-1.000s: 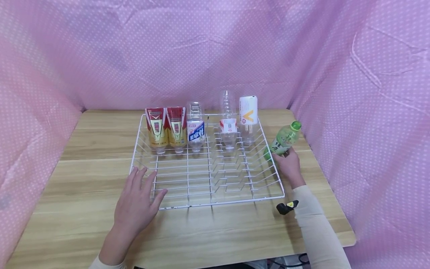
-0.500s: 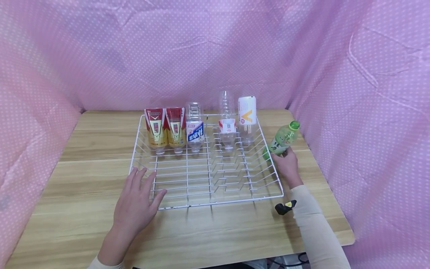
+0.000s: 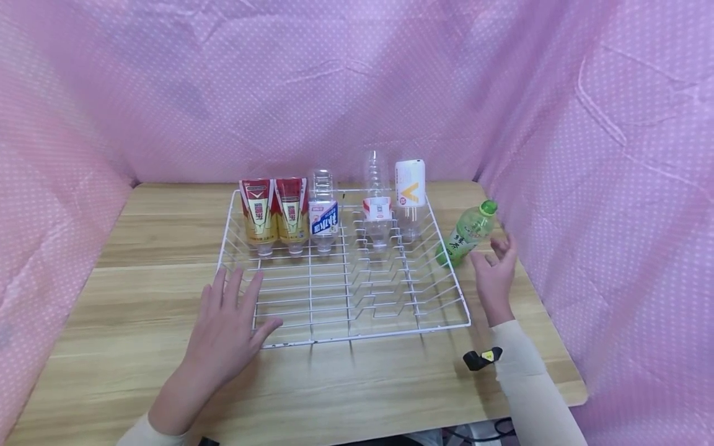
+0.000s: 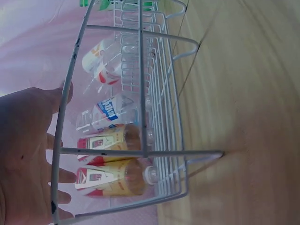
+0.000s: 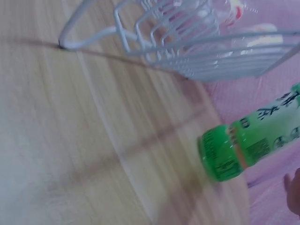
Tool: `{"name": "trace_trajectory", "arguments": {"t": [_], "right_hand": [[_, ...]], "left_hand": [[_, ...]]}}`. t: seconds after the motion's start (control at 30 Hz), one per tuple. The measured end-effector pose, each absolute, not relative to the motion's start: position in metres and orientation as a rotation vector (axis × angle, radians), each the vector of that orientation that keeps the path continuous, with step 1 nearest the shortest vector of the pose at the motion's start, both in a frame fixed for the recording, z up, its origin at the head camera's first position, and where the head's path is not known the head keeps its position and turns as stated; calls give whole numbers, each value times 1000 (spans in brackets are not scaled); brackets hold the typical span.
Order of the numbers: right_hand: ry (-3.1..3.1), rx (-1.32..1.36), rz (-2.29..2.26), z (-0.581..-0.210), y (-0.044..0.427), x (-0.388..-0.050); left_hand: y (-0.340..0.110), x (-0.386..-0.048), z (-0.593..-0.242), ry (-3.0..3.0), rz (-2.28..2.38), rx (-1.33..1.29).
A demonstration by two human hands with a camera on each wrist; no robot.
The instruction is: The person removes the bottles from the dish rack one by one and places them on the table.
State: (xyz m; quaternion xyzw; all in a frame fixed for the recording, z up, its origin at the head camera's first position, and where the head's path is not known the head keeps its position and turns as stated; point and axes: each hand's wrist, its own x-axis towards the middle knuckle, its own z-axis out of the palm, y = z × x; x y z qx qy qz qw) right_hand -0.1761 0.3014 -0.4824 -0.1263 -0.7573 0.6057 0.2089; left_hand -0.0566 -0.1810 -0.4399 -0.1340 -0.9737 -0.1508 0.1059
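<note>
A green tea bottle [image 3: 467, 235] with a green cap stands upright on the table, just right of the white wire rack [image 3: 385, 336]. My right hand [image 3: 495, 279] is beside it with fingers loosely bent, holding nothing; in the right wrist view a small gap shows between a fingertip [image 5: 294, 192] and the bottle. Fingers spread, my left hand [image 3: 223, 334] is at the rack's front left corner; whether it touches the rim is unclear. Neck down in the rack's back row are two red-and-gold bottles [image 3: 259, 214], a blue-labelled bottle [image 3: 324, 217], a red-and-white-labelled bottle [image 3: 378, 210] and a white-labelled bottle [image 3: 410, 183].
The wooden table [image 3: 357, 390] extends around the rack on all sides. Pink dotted cloth [image 3: 312, 93] hangs behind and along both sides. A black device [image 3: 482, 358] is strapped at my right wrist. Cables [image 3: 480, 433] show below the table's front edge.
My right hand has let go of the green tea bottle and drawn back to the right; the bottle stays standing. My left hand has shifted slightly, its fingers spread wider.
</note>
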Motion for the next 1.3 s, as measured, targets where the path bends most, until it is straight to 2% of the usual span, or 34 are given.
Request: {"name": "trace_trajectory", "arguments": {"t": [0.1,0.3,0.6,0.97,1.3], "right_hand": [[-1965,-307,1647,-474,296,-165],[-1917,-52,1618,-458,280,-146],[-2418,364,1285,-454,271,-127],[-2846,540,1126,-455,270,-115],[-2956,522,1034,-457,267,-109]], "left_hand": [[-180,-64,-434,-2856,-402,-462],[-178,-80,-420,-2821,-275,-645],[-168,-105,-393,-2842,-118,-831],[-156,-149,-364,-2686,131,-1145],[-139,-188,-345,-2643,262,-1238]]}}
